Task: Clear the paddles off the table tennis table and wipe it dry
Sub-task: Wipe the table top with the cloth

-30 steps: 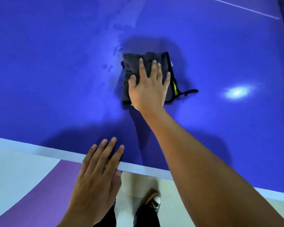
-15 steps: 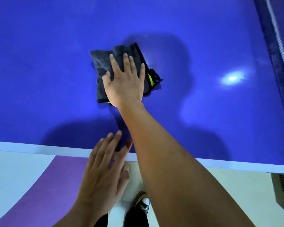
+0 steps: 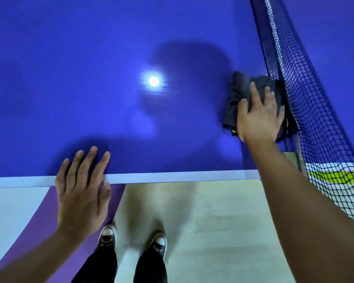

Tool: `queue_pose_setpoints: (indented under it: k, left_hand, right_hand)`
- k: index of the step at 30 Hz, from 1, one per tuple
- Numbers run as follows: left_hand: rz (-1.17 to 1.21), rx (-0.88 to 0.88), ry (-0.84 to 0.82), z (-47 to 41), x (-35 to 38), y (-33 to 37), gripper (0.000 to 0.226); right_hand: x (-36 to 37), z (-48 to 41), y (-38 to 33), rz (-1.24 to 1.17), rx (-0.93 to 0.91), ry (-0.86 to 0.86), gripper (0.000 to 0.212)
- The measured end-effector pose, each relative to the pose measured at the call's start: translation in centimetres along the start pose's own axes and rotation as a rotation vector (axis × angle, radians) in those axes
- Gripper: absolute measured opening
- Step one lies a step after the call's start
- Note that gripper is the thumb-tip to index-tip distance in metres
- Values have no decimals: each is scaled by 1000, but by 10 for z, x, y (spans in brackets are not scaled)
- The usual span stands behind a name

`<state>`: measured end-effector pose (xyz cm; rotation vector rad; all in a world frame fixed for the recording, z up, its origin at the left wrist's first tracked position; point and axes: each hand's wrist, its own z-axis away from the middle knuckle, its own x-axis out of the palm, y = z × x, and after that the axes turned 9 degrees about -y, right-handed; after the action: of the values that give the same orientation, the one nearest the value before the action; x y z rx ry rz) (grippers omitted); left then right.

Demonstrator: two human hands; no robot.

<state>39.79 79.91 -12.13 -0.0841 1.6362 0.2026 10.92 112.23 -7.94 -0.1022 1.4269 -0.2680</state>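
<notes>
Under your flat right hand (image 3: 258,119), pressing with straight fingers rather than gripping, the dark cloth (image 3: 240,88) has slid from mid-table to the net (image 3: 307,99) beside your little finger, so this stretch looks wiped, while your left hand (image 3: 80,193) rests flat on the table (image 3: 70,78) edge.

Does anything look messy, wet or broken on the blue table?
Nothing stands out. The blue table tennis table shows no puddles or paddles, only a round light reflection. The right hand presses a crumpled dark grey cloth beside the dark mesh net, and the left hand lies over the white edge.
</notes>
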Motion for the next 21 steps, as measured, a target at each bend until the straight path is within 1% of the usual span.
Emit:
queue_pose_setpoints:
  k: [3, 8, 11, 14, 16, 21]
  left_hand:
    - [0, 8, 14, -4, -1, 3, 56]
    - [44, 16, -51, -1, -8, 6, 57]
    - [114, 38, -94, -1, -14, 5, 62]
    - [222, 104, -140, 0, -25, -8, 69]
    - [246, 114, -165, 7, -34, -26, 72]
    - [147, -80, -205, 48, -52, -106, 74]
  right_hand:
    - [-10, 5, 30, 8, 36, -13, 61]
    - [-12, 9, 31, 53, 46, -45, 62]
    - [-6, 18, 18, 44, 71, -15, 65]
    - [11, 41, -23, 28, 65, 8, 68]
    - [24, 60, -62, 31, 26, 13, 68]
    - [62, 120, -176, 44, -130, -8, 64]
